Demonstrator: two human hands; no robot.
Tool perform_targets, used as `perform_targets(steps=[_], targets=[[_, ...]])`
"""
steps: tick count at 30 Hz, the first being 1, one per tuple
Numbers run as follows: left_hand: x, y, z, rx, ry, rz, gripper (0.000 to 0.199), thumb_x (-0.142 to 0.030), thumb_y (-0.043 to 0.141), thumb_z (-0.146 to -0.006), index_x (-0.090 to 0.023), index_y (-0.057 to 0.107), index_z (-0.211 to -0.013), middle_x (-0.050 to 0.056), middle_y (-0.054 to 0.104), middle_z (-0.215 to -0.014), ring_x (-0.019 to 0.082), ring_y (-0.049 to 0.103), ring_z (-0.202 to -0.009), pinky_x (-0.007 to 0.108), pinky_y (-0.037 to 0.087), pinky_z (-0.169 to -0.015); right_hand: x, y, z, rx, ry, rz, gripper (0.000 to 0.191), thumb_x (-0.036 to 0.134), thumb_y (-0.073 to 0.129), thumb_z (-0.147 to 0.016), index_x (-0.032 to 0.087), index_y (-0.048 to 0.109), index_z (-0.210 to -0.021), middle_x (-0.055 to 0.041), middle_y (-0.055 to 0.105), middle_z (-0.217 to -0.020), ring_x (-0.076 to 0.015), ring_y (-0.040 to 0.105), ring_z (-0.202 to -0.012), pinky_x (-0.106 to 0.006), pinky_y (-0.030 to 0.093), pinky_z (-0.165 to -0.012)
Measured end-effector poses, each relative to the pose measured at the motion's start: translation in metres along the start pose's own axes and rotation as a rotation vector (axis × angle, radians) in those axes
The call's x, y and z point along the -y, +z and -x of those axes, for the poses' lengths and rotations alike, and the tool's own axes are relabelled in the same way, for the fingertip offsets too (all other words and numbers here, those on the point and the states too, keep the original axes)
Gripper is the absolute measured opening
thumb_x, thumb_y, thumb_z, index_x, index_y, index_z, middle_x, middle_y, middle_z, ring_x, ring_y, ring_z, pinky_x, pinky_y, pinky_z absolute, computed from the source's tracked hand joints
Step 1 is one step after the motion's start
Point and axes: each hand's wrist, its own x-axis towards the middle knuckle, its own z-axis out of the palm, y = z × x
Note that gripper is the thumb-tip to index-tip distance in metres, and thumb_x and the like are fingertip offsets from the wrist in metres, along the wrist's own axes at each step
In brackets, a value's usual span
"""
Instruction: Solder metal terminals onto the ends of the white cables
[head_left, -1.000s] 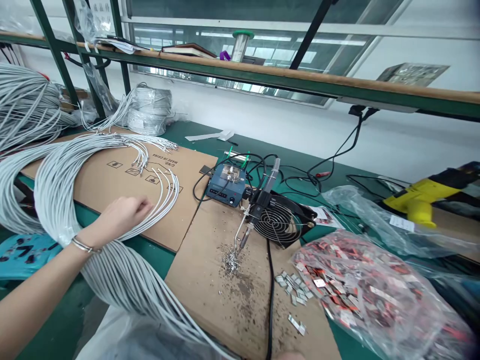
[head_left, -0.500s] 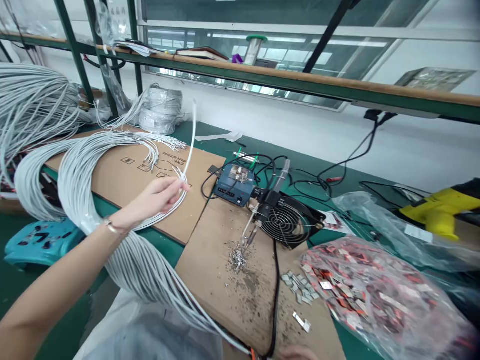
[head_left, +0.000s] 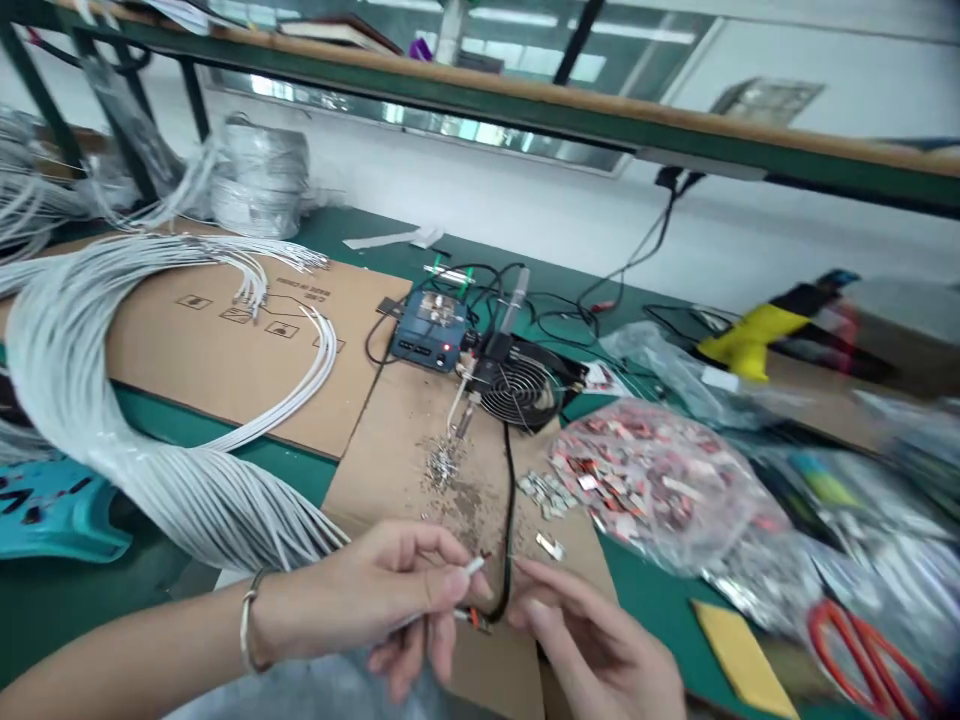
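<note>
My left hand (head_left: 405,590) pinches a white cable (head_left: 474,567) close to its end, between thumb and index finger. Short dark wire tips stick out of that end. Just below these fingers shows a small orange-and-metal piece (head_left: 474,620); whether the hand also holds it I cannot tell. To the right, my right hand (head_left: 600,640) faces the cable end, thumb and index finger apart, with nothing visible between them. Behind the left wrist lies a thick bundle of white cables (head_left: 187,490). Ahead of both hands, a soldering iron (head_left: 484,375) on a stand points down at solder scraps (head_left: 442,462).
A blue soldering station (head_left: 427,335) and a round black fan (head_left: 521,390) stand ahead. Small metal pieces (head_left: 547,494) lie beside a plastic bag of orange-and-silver parts (head_left: 660,465). Red-handled scissors (head_left: 862,650) lie at right. A black cord (head_left: 510,500) crosses the cardboard.
My left hand has come from the cables at the left down to the front middle, now with a cable end in its fingers. My right hand has risen into view beside it.
</note>
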Motion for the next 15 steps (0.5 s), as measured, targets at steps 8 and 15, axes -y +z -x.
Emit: perform_targets(steps=[8,15], targets=[[0.021,-0.003,0.002,-0.265,-0.029,-0.41,0.035,-0.046,0.048,-0.083,-0.011,0.047,-0.084,-0.001,0.049,-0.065,0.005,0.05,-0.047,0.013,0.036,-0.039,0.02,0.027,-0.017,0.103,0.087,-0.209,0.005,0.018,0.058,-0.078,0.016,0.06,-0.075,-0.0012,0.058,-0.065,-0.0091,0.053,-0.062,-0.018,0.043,-0.058],[0.015,-0.005,0.003,-0.336,0.148,-1.026,0.027,-0.036,0.041,-0.09,-0.015,0.057,-0.083,0.0,0.051,-0.067,0.006,0.044,-0.06,0.018,0.033,-0.055,0.022,0.022,-0.018,0.081,0.068,-0.171,0.004,0.015,0.059,-0.076,0.018,0.06,-0.074,0.0014,0.057,-0.065,-0.0075,0.053,-0.063,-0.018,0.041,-0.058]])
